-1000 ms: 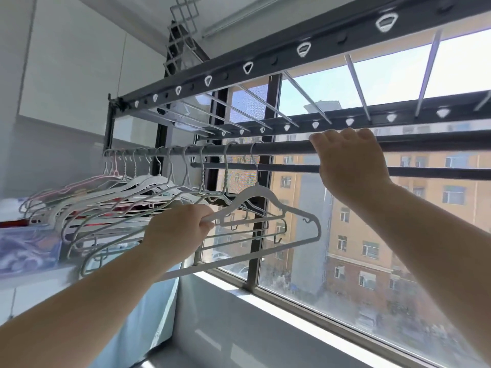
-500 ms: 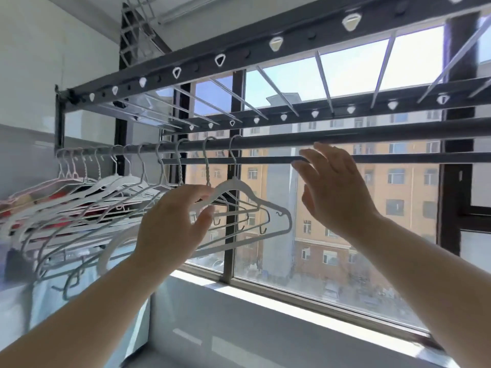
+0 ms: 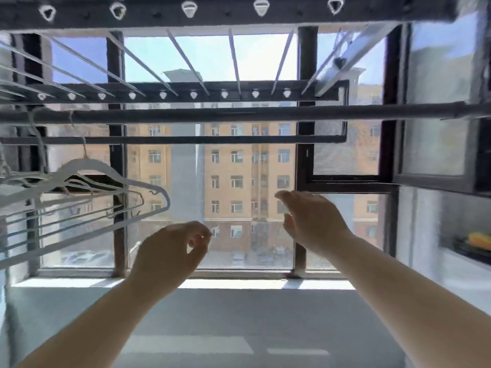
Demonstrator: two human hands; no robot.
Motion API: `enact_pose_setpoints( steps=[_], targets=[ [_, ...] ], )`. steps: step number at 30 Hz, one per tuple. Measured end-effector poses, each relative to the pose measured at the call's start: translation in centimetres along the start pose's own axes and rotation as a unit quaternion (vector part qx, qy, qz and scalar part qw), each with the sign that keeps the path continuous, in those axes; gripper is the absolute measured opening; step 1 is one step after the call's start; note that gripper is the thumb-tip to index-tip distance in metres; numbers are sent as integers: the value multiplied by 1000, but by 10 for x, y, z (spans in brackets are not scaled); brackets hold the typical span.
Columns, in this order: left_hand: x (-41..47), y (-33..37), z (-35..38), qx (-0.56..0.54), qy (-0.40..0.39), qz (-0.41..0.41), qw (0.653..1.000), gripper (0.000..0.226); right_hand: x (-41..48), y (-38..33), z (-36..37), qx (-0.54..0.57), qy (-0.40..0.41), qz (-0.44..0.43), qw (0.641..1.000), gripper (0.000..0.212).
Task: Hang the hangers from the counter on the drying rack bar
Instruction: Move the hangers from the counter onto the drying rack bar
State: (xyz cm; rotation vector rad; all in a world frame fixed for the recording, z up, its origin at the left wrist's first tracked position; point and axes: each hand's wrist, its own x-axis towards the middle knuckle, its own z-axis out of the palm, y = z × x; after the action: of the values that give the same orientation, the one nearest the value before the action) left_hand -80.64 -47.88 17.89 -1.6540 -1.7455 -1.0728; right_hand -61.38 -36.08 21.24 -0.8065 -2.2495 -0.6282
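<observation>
Left grip (image 3: 170,251) is raised in front of the window (image 3: 239,181), its fingers loosely curled toward the thumb with a small gap showing between them, and it has hold of nothing. It sits below and to the right of the hangers (image 3: 114,181), apart from them. Right grip (image 3: 310,221) is up a little higher and further right, with fingers relaxed and only slightly bent and the thumb away from them. It is empty too and touches nothing. Both bare forearms reach up from the lower corners of the head view.

The hangers are white and bunched at the left edge. Two of their wire hooks can be seen over the drying rack bar (image 3: 239,114), a dark round rod running level across the whole width. The nearest hanger's shoulder end points right, toward the middle of the window. The rest fan out behind it and run off the left side, too blurred to count.

A thinner rod (image 3: 186,139) runs level just below the bar. Above them is the rack's dark frame (image 3: 225,13) with a row of white triangular holes, and thin pale slats (image 3: 233,59) cross to a second holed rail (image 3: 186,91). Through the glass stands an orange apartment block (image 3: 233,166) under blue sky. On the far right, something yellow (image 3: 479,239) lies on a dark tray, blurred.
</observation>
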Motion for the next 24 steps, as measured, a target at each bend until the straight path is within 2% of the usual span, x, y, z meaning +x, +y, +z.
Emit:
enact_pose_setpoints(
  steps=[4,9,20,24],
  targets=[
    [2,69,56,-42,-50,-11,998,20,-68,66,-21,5,-114,94,989,32],
    [-5,177,129,-88,-128,-6,988,21,-171,156,-60,-31,-188,201,961,28],
    [-32,410,235,-186,-238,89,949,26,-373,286,-162,-144,-211,379,890,29],
    [-38,476,266,-203,-271,142,930,27,-423,324,-181,-185,-183,433,863,26]
  ],
)
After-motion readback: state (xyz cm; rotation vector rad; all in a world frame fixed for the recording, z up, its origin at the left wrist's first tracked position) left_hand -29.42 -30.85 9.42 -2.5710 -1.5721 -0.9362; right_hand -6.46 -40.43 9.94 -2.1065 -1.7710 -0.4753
